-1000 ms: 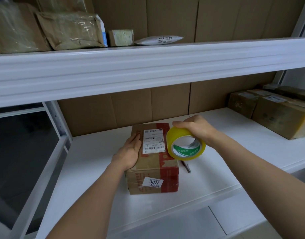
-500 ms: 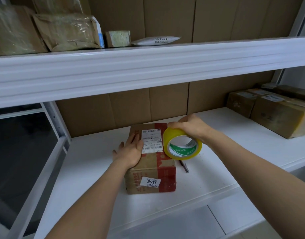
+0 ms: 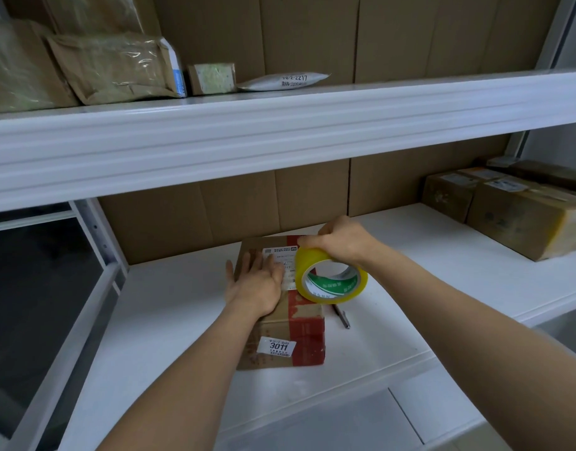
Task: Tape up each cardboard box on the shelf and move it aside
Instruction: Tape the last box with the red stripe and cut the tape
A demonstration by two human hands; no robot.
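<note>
The small brown cardboard box with red tape (image 3: 281, 317) stands on the white shelf (image 3: 410, 288). The left hand (image 3: 257, 281) lies flat on its top, fingers straight. The right hand (image 3: 342, 240) grips the yellow tape roll (image 3: 330, 278) over the box's right edge.

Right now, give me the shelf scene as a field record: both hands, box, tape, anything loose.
left hand: flat on top of the brown cardboard box with red tape and a 3011 sticker
right hand: grips the yellow roll of packing tape from above, over the box's right edge
loose item: slim dark pen on the white shelf board, right of the box
background: taped cardboard boxes at far right
</note>
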